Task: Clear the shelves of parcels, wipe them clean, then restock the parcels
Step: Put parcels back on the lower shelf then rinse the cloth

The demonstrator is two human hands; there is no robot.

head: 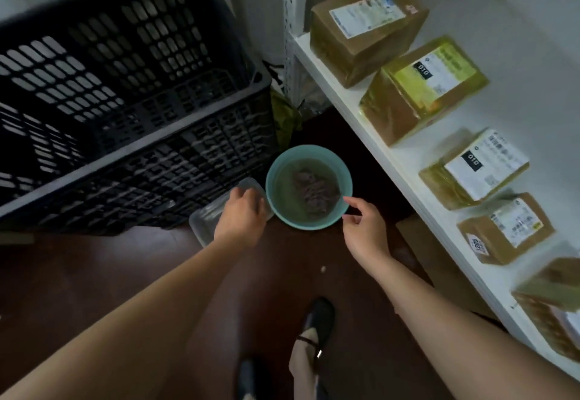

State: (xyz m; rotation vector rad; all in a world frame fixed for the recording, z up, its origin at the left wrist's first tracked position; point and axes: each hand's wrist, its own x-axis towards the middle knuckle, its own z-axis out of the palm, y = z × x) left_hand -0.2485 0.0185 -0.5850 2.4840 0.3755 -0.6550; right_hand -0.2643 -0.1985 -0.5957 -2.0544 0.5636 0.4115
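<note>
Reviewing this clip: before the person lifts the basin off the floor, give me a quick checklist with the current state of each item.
1. Right hand on the teal basin: ok, fingers pinch its right rim.
2. Left hand on the basin: cannot tell; it sits at the left rim, over a clear tray.
3. Cloth inside the basin: ok, lying in the water.
4. Parcels on the white shelf: ok, five or so in a row.
5. Black crate: ok, empty as far as visible.
6. Feet away from the basin: ok.
</note>
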